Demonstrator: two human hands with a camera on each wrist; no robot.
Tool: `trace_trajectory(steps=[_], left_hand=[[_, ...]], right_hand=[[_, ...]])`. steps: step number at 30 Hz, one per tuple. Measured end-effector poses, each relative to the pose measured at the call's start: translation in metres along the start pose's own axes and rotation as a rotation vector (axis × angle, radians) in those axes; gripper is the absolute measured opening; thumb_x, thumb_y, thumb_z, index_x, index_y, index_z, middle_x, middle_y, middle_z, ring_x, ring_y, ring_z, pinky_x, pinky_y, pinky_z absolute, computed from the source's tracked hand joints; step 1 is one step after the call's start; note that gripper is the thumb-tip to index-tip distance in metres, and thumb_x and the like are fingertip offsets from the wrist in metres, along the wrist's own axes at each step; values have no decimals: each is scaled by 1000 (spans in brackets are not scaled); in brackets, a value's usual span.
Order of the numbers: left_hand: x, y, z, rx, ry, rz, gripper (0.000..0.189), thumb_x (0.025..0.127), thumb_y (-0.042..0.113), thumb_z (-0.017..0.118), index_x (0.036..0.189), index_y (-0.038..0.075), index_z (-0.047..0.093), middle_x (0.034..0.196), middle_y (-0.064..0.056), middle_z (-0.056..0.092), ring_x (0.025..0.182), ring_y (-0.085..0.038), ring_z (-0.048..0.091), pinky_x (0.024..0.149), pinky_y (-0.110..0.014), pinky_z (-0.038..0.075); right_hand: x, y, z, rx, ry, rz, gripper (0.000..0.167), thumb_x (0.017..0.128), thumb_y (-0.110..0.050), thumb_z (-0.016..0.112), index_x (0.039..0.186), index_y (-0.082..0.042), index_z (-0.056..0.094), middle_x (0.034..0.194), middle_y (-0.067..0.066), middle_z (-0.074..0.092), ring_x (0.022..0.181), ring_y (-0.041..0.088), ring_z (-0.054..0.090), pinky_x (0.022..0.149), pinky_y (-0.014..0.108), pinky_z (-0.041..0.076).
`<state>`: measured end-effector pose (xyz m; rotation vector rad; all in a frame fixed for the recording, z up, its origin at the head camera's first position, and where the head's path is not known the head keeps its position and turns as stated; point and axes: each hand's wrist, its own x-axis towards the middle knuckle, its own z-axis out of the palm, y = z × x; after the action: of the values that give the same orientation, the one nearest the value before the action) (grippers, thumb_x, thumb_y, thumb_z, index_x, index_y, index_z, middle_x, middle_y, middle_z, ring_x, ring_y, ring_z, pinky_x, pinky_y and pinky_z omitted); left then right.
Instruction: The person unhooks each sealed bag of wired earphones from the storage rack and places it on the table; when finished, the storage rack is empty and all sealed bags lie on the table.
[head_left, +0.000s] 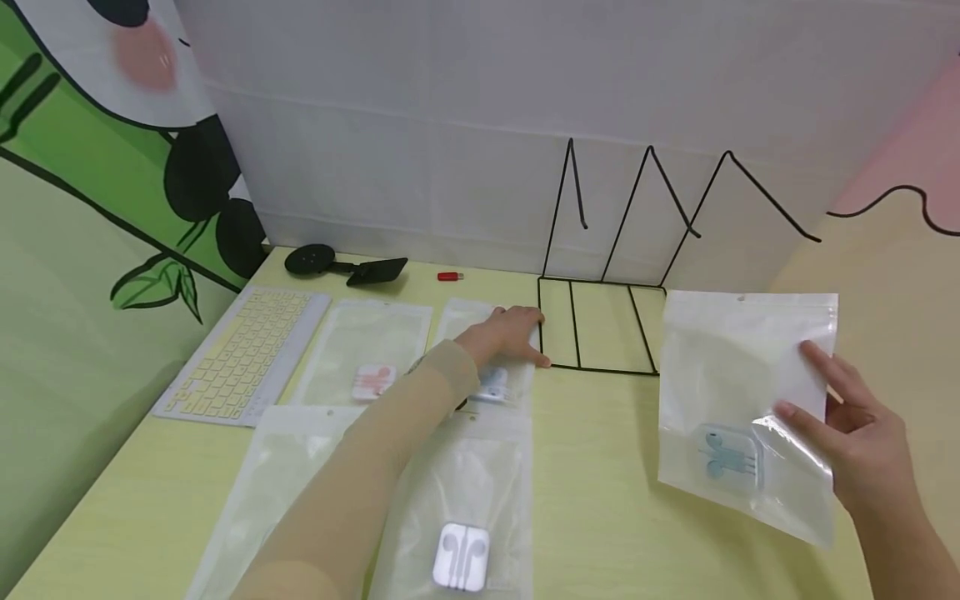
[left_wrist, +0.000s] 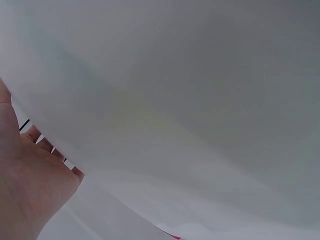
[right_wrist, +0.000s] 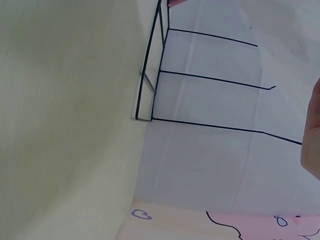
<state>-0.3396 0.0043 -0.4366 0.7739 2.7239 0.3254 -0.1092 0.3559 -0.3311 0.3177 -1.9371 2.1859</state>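
Note:
In the head view my right hand (head_left: 870, 433) pinches the right side of a translucent zip bag (head_left: 742, 358), thumb and a finger across its front. Inside that bag shows a boxed pair of blue earphones (head_left: 727, 457). A black wire display rack (head_left: 603, 367) with three upright bent hooks stands by the wall, left of the raised bag. My left hand (head_left: 510, 333) grips the left end of its base, thumb at the front corner and fingers further back. In the left wrist view the left hand (left_wrist: 35, 180) shows beside a blurred pale sheet.
More zip bags lie on the table left of the rack; one holds white earphones (head_left: 461, 557), another pink ones (head_left: 373, 382). A keyboard (head_left: 243, 354), a black stand (head_left: 345, 265) and a red USB stick (head_left: 450, 277) lie further left and back. The wall rises behind.

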Motion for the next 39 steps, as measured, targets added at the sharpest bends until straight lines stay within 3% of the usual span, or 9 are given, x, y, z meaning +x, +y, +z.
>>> trace_trajectory(steps=[14, 19, 24, 26, 29, 33, 35, 36, 39], left_hand=[[-3, 4, -3, -3, -9, -8, 92, 74, 66, 65, 144, 17, 33, 152, -3, 31, 140, -23, 26, 114, -50, 15], [-3, 4, -4, 1, -6, -3, 91, 74, 66, 66, 144, 17, 34, 151, -3, 32, 140, -23, 27, 114, -50, 16], [-4, 4, -4, 4, -7, -6, 92, 73, 66, 66, 144, 17, 34, 151, -3, 32, 140, -23, 27, 115, -49, 16], [-4, 4, -5, 5, -10, -7, 92, 74, 66, 66, 144, 17, 34, 151, -3, 32, 140, -23, 26, 115, -49, 16], [-4, 4, -5, 10, -11, -7, 92, 74, 66, 66, 144, 17, 33, 152, -3, 32, 140, -23, 26, 115, -48, 16], [-4, 3, -4, 15, -14, -5, 92, 74, 67, 65, 144, 17, 33, 152, -2, 31, 140, -22, 26, 115, -48, 15], [-4, 3, -3, 16, -14, -5, 92, 74, 66, 65, 145, 17, 32, 152, -2, 31, 141, -22, 25, 115, -48, 15], [-4, 3, -3, 15, -12, -5, 92, 74, 66, 65, 145, 16, 33, 152, -2, 31, 141, -22, 25, 115, -48, 15], [-3, 3, -3, 17, -6, -7, 93, 74, 66, 65, 145, 16, 33, 152, -2, 31, 141, -22, 26, 115, -48, 15]], right_hand=[[-19, 28, 14, -107, -103, 250, 70, 86, 16, 55, 146, -15, 36, 139, -14, 42, 97, 0, 61, 73, 17, 54], [-23, 34, 21, -138, -141, 397, 72, 88, 9, 57, 147, -25, 34, 110, -11, 64, 85, 6, 65, 64, 31, 57], [-26, 43, 27, -268, -234, 381, 73, 87, 6, 60, 148, -20, 32, 79, -10, 60, 70, 1, 58, 57, 23, 53], [-27, 47, 29, -358, -285, 344, 74, 86, 4, 63, 149, -17, 30, 87, -11, 55, 67, 0, 51, 58, 20, 49], [-28, 52, 32, -474, -360, 314, 77, 85, -2, 67, 149, -16, 29, 119, -6, 51, 90, -4, 51, 72, 12, 46], [-30, 56, 36, -558, -453, 344, 83, 82, -11, 72, 150, -18, 26, 149, 10, 25, 134, 29, 36, 87, 8, 39], [-31, 58, 39, -567, -484, 376, 86, 80, -15, 74, 151, -18, 25, 148, 16, 24, 131, 44, 35, 87, 12, 42], [-32, 59, 40, -575, -496, 384, 87, 79, -16, 75, 151, -18, 25, 147, 16, 25, 130, 44, 37, 86, 13, 42], [-32, 66, 43, -627, -518, 358, 89, 77, -20, 77, 150, -14, 27, 141, 12, 33, 121, 17, 50, 85, 16, 46]])
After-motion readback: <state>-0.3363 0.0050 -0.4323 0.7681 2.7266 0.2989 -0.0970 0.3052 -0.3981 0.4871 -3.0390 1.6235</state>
